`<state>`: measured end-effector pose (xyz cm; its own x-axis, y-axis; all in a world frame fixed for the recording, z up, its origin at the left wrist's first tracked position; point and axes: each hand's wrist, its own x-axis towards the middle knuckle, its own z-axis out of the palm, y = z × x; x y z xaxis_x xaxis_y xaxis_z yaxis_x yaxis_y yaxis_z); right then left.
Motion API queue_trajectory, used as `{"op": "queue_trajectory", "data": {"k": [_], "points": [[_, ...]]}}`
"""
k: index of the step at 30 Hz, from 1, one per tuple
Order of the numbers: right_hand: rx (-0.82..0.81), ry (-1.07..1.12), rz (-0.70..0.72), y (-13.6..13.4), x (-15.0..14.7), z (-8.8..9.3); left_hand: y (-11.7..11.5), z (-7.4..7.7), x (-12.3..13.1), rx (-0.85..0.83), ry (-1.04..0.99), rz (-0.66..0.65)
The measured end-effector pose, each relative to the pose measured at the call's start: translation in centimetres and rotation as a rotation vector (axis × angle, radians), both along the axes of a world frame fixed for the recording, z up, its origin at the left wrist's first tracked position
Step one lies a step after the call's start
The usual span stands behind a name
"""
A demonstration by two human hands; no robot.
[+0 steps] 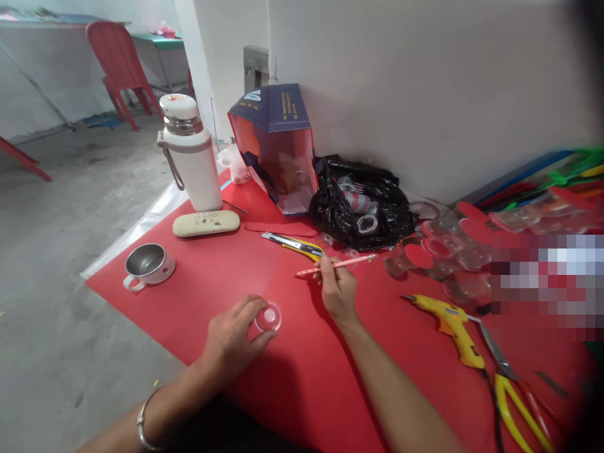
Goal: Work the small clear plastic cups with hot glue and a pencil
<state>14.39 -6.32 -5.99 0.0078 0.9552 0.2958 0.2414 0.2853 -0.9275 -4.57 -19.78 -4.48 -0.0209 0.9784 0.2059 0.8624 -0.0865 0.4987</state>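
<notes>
My left hand (233,336) rests on the red table (212,277), its fingers pinched on a small clear round plastic piece (268,316) that lies flat on the surface. My right hand (337,290) is further out, fingers closed around a pink pencil (336,264) held nearly level just above the table. A yellow utility knife (293,244) lies just beyond the pencil. A silver bracelet sits on my left wrist.
A white thermos (191,154), a cream case (206,223) and a steel cup (147,264) stand at the left. A blue box (276,145) and a black bag (358,204) sit by the wall. Clear discs (443,251), a yellow glue gun (455,327) and pliers (512,390) lie right.
</notes>
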Motion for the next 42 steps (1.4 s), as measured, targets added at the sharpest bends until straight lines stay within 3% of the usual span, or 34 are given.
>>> {"op": "queue_trajectory", "data": {"k": [8,12,15,19,30,34,42], "points": [[0.004,-0.005,0.018,-0.1,0.0,0.2,0.1,0.2,0.1,0.035,0.011,0.023],[0.004,-0.003,0.02,0.0,0.0,0.2,-0.6,-0.1,0.2,0.285,0.009,0.005],[0.006,0.003,0.025,0.0,0.1,-0.1,-1.7,-0.1,0.2,0.448,0.039,-0.107],[0.011,-0.003,0.023,0.1,0.2,-0.2,-2.8,0.4,0.3,0.416,0.097,-0.206],[-0.044,0.011,0.013,-0.5,0.3,0.1,-2.3,0.3,1.2,0.357,0.255,-0.182],[-0.137,0.037,0.127,-1.1,0.0,0.6,-2.4,0.1,1.2,0.345,0.221,-0.196],[-0.165,-0.234,0.635,-2.1,-4.1,4.4,-2.7,-1.2,1.1,0.313,0.223,-0.231]]}}
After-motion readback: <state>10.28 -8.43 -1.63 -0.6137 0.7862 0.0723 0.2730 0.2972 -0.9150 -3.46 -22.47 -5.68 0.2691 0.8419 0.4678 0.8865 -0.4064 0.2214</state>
